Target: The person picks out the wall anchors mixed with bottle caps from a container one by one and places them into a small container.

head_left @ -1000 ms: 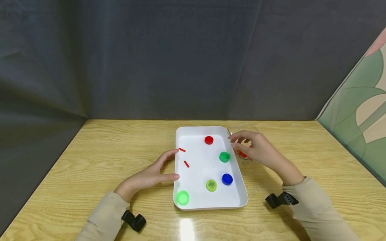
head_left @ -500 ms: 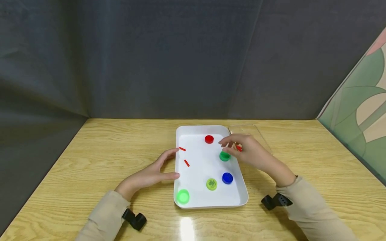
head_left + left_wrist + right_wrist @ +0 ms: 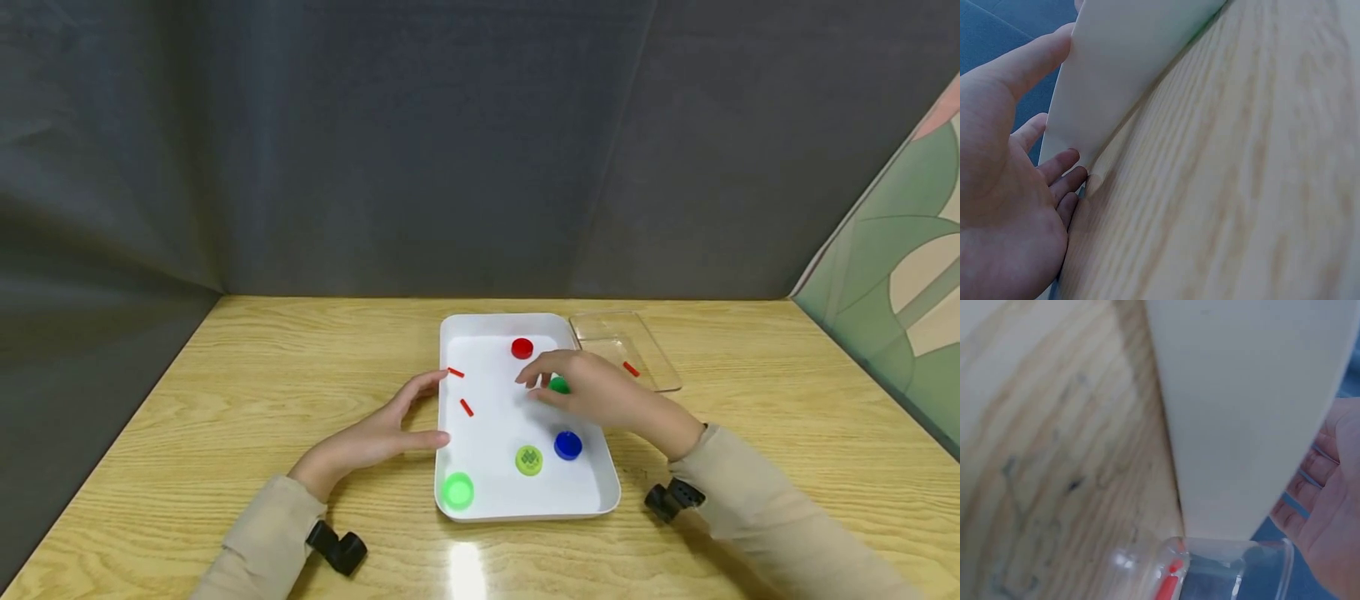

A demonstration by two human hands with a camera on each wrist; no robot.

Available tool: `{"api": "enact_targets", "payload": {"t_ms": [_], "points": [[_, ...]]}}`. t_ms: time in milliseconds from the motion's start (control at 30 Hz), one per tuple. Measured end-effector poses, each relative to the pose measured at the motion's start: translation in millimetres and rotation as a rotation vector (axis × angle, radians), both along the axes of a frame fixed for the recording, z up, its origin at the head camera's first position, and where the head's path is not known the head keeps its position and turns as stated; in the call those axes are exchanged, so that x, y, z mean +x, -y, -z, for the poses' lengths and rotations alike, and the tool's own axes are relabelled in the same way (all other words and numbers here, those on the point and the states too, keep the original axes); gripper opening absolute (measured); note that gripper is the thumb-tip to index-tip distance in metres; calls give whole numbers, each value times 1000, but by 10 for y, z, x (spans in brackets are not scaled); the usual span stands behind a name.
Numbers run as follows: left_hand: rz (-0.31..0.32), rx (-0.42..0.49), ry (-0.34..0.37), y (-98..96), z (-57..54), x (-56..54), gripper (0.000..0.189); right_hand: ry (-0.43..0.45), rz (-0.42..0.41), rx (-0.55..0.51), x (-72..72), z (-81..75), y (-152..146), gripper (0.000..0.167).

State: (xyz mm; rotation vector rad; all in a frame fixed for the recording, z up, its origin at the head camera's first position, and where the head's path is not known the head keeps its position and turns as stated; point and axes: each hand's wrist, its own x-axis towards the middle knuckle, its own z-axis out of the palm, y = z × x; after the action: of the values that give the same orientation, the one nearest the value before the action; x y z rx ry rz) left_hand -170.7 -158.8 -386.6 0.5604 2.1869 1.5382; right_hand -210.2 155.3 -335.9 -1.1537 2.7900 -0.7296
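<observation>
My left hand [image 3: 367, 437] rests at the left rim of a white tray [image 3: 495, 437], thumb and fingers spread; the left wrist view shows its fingertips at the tray's outer wall [image 3: 1116, 69]. Two red sticks [image 3: 467, 407] lie inside, near those fingers. Over the tray's right half hovers my right hand [image 3: 592, 390], fingers bent and pointing left, thumb tip a little apart from the index finger. I cannot tell whether something small is between them. Under it a green cap [image 3: 558, 385] is partly hidden. In the right wrist view the tray wall covers the right hand's fingertips.
A red cap [image 3: 522, 348], a blue cap [image 3: 567, 446], a yellow-green cap [image 3: 528, 460] and a light green cap [image 3: 458, 492] sit in the tray. Right of it stands a clear plastic box [image 3: 656, 354] with a red stick [image 3: 632, 368] in view, part of it behind my right hand.
The right hand has moved left from over the clear box to above the tray, uncovering more of the box and covering part of the green cap. My left hand has stayed at the rim.
</observation>
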Motion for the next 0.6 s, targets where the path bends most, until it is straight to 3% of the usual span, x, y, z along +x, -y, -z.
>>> {"api": "enact_targets", "payload": {"t_ms": [233,600], "points": [[-1,-5,-3,-5,0,1,83,31,-77,22,-75,38,58,20],[-11,-20,-10,-13,-6,2,83,162,-182,21,-195,62,159,20]]}}
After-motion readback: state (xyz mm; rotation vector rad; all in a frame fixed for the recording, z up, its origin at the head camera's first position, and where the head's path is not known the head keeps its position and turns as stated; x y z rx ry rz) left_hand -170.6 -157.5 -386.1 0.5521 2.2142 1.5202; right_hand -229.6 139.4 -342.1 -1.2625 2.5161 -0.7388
